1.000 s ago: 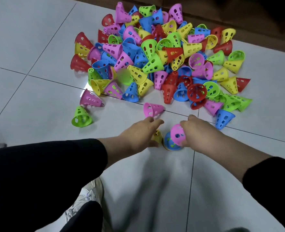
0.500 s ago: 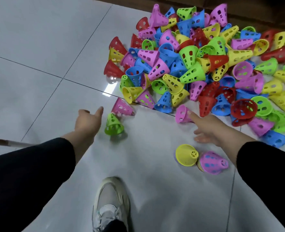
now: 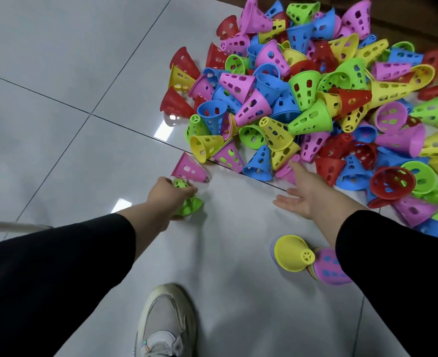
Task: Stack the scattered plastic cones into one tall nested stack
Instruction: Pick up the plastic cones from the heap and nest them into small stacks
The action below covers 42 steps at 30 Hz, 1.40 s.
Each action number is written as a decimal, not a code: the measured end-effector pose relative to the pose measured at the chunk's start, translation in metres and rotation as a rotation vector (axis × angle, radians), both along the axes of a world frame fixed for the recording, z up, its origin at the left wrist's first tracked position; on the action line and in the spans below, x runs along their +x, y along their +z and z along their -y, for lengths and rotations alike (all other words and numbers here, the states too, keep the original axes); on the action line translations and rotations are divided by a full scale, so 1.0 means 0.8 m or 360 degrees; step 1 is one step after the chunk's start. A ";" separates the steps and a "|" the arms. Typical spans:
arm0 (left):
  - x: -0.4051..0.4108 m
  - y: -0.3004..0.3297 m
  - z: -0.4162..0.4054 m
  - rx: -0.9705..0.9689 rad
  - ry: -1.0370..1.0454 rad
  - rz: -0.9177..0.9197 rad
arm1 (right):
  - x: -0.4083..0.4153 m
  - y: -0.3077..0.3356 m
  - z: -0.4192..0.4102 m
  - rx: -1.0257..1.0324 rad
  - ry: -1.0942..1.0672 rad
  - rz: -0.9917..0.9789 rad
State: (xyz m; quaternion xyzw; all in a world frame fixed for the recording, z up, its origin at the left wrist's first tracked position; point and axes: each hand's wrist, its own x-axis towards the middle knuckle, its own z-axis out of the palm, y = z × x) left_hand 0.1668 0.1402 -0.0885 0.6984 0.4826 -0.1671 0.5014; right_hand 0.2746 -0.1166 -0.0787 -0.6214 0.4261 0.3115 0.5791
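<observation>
So, a green cone (image 3: 188, 205) lies on the floor tile (image 3: 238, 228), left of centre, with the left hand (image 3: 167, 195) curled down over it, fingers wrapped round its body; only the wide rim and a bit of the tip show past the hand. Just beyond it, touching or nearly touching the knuckles, a pink cone (image 3: 189, 169) lies on its side. The right hand (image 3: 306, 192) is spread, fingers straight, holding nothing; its forefinger tip touches a pink cone at the pile's edge (image 3: 286, 171), half hidden behind the hand. Whether it presses or only brushes, cannot tell. Near the right sleeve (image 3: 393, 266) a short nested stack (image 3: 313, 261) lies tipped over: yellow cone (image 3: 291, 253) toward the left, a pink one beside it, partly hidden by the sleeve. It sits well apart from the green cone, closer to the person.

The big heap of cones (image 3: 315, 94), pink, blue, yellow, green, red, fills the upper right, loose and overlapping; a blue cone (image 3: 260, 164) and a yellow cone at the heap's near edge (image 3: 205, 148) sit between the two hands' reach and the heap. A white sneaker (image 3: 166, 323) stands at bottom centre. A thin rod (image 3: 14, 225) pokes in at the left edge, just above the left sleeve (image 3: 45, 274).
</observation>
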 end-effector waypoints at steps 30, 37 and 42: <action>-0.076 0.076 0.239 0.0001 -0.1709 0.0901 | -0.210 0.102 0.197 -0.1225 0.2001 0.1104; -0.072 0.043 0.234 0.0565 -0.2065 0.0726 | -0.217 0.053 0.195 -0.1092 0.1699 0.0961; -0.048 0.033 0.233 0.0709 -0.2228 0.0735 | -0.199 0.035 0.183 -0.1063 0.1513 0.1003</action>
